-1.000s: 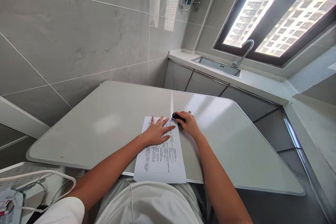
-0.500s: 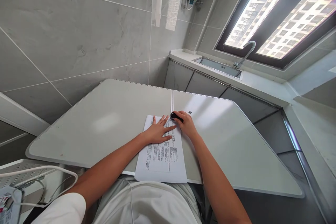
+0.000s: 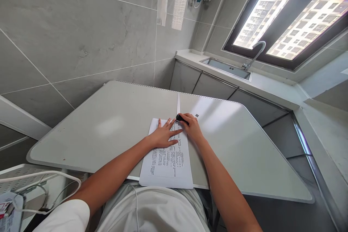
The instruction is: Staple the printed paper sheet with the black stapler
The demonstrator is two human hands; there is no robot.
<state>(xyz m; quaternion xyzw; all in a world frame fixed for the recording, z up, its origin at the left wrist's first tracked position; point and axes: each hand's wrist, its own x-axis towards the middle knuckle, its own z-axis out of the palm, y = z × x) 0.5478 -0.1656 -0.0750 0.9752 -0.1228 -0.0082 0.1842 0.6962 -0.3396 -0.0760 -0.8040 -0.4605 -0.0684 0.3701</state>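
Printed paper (image 3: 168,168) lies on the folding table (image 3: 130,105), its near edge at the table's front; how many sheets there are I cannot tell. My left hand (image 3: 164,136) rests flat on its upper part with fingers spread. At the paper's far right corner, my right hand (image 3: 192,127) is closed around a small black stapler (image 3: 179,118). The stapler's front end sits over the paper's edge, and its rear is hidden by my fingers. Just beyond my right hand lies a small dark strip, apparently staples (image 3: 197,115).
A seam (image 3: 178,103) runs across the table. A white perforated basket (image 3: 29,174) with a cable stands at the lower left. Behind the table are a counter with a sink (image 3: 228,68), a tap (image 3: 255,56) and a window. Grey tiled wall (image 3: 95,25) rises at the left.
Almost nothing differs. The view has shifted very slightly; both hands, the paper and the stapler keep their places.
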